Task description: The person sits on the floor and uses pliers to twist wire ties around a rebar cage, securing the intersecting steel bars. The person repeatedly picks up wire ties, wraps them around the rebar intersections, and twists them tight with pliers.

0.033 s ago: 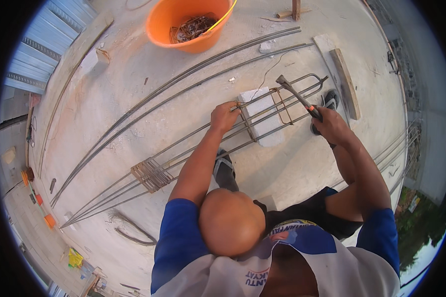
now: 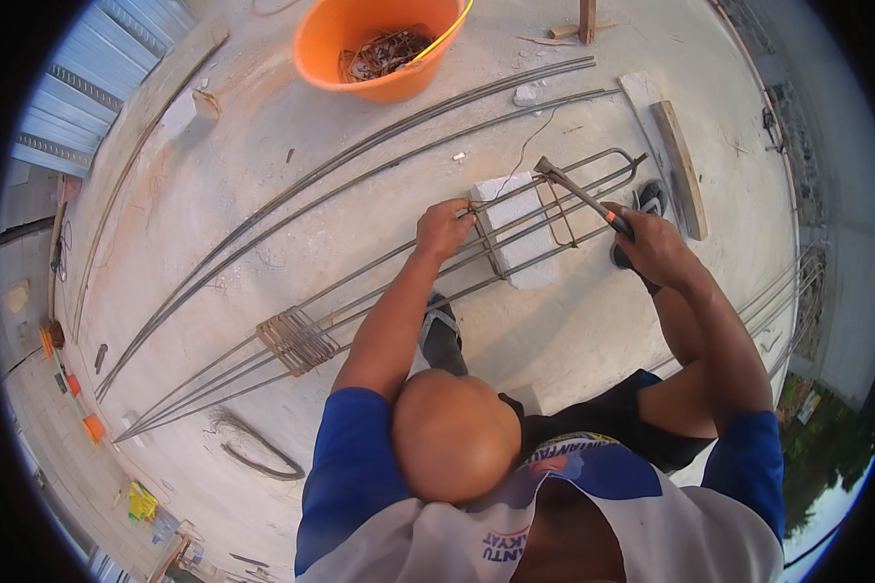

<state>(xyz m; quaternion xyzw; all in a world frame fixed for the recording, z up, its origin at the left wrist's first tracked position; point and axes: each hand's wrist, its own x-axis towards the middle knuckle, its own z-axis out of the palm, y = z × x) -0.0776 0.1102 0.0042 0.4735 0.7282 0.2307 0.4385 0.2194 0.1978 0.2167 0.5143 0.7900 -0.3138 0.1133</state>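
Observation:
My right hand (image 2: 656, 248) is wrapped round the dark grip of a hammer (image 2: 578, 191) with an orange band. Its metal head lies over the far side of a rebar cage (image 2: 525, 229), close to a stirrup; whether they touch, I cannot tell. My left hand (image 2: 446, 229) has its fingers closed on the corner of another rebar stirrup (image 2: 488, 245), where it meets the far long bar. Beneath the cage sits a pale block (image 2: 528, 275). Several more stirrups (image 2: 298, 340) are bunched together on the long bars to the left.
An orange bucket (image 2: 311, 58) holding brownish scraps stands at the far side. Long loose bars (image 2: 360, 146) curve across the concrete floor. A wooden plank (image 2: 681, 170) lies at the right, beside my sandalled foot (image 2: 651, 197). A wire bundle (image 2: 262, 452) rests at the lower left.
The hammer head has come slightly down and to the left over the cage. My left hand keeps its hold on the stirrup. The whole view has shifted a little.

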